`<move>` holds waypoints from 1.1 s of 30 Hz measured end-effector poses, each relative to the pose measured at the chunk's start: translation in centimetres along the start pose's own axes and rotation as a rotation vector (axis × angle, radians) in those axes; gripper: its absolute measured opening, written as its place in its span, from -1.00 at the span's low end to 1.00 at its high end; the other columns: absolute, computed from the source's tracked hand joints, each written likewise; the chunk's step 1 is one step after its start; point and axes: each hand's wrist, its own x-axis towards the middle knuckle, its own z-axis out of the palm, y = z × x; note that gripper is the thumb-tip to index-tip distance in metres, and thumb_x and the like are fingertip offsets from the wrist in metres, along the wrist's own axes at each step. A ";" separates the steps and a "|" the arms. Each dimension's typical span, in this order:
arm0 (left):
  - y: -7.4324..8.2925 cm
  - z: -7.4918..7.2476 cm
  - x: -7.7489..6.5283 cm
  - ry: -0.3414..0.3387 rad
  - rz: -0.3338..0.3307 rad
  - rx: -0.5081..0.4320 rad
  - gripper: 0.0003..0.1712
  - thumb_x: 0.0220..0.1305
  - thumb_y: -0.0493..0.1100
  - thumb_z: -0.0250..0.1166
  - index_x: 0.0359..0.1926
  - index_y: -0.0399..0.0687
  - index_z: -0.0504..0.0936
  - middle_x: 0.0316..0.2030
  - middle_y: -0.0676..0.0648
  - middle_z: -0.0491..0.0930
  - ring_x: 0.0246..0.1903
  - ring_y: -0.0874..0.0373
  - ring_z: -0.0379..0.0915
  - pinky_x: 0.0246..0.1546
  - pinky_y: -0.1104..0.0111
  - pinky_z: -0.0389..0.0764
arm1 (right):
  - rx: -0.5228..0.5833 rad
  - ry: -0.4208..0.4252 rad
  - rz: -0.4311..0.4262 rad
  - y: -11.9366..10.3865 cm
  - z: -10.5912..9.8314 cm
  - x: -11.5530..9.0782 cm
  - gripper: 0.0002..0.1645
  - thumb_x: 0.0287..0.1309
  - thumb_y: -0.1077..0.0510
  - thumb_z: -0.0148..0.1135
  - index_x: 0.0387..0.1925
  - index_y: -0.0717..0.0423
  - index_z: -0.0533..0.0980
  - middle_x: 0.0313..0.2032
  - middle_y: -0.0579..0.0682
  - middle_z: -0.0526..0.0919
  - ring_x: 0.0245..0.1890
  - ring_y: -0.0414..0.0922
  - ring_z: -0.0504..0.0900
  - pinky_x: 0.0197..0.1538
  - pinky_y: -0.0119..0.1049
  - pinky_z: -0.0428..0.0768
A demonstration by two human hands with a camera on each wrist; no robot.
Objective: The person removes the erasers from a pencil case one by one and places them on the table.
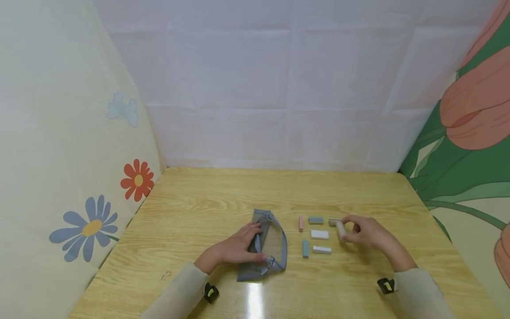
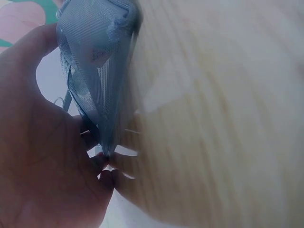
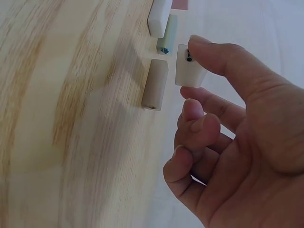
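In the head view, my left hand lies spread on a blue-grey mesh bag with strap-like trim. The thumb lies along the near part and the fingers rest on its left side; in the left wrist view the mesh bulges up beside the thumb. My right hand pinches a small cream block between thumb and fingertip. The right wrist view shows a dark printed mark on this block. Close by on the table lies a taupe block.
Between the hands lie a pink block, a grey-blue block, a teal block, a wide white block and a narrow white block. The wooden table meets a white cloth at the back.
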 end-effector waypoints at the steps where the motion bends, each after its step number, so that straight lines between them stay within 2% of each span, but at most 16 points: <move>1: 0.0 0.0 0.0 0.001 0.001 0.000 0.05 0.27 0.44 0.20 0.55 -0.07 0.14 0.59 -0.15 -0.06 0.58 -0.15 -0.28 0.52 -0.08 0.01 | -0.002 0.000 0.002 0.1 0.0 0.0 -0.42 0.14 -0.01 0.48 0.14 0.14 0.55 -0.48 -0.06 0.46 -0.49 -0.13 0.39 -0.46 -0.29 0.36; 15: -0.1 0.4 -0.1 0.000 -0.006 -0.001 0.06 0.27 0.44 0.21 0.55 -0.08 0.14 0.59 -0.17 -0.05 0.58 -0.15 -0.27 0.52 -0.07 0.01 | 0.000 -0.061 0.069 0.6 0.3 0.1 -0.44 0.10 -0.02 0.51 0.10 0.06 0.57 -0.45 -0.03 0.47 -0.46 -0.10 0.41 -0.42 -0.26 0.38; 22: 0.1 0.2 0.0 -0.003 -0.013 -0.005 0.05 0.27 0.43 0.21 0.55 -0.06 0.14 0.59 -0.16 -0.06 0.58 -0.14 -0.28 0.52 -0.07 0.00 | -0.007 -0.051 0.048 0.7 0.4 0.2 -0.43 0.09 -0.02 0.52 0.10 0.08 0.57 -0.44 -0.03 0.47 -0.46 -0.11 0.40 -0.42 -0.26 0.38; 33: 0.1 0.0 -0.1 -0.004 -0.014 -0.003 0.05 0.28 0.43 0.21 0.55 -0.07 0.13 0.60 -0.15 -0.07 0.58 -0.14 -0.28 0.52 -0.06 0.00 | 0.002 -0.032 0.062 1.4 0.9 0.5 -0.40 0.07 -0.04 0.54 0.09 0.12 0.57 -0.44 -0.03 0.47 -0.45 -0.10 0.40 -0.40 -0.26 0.37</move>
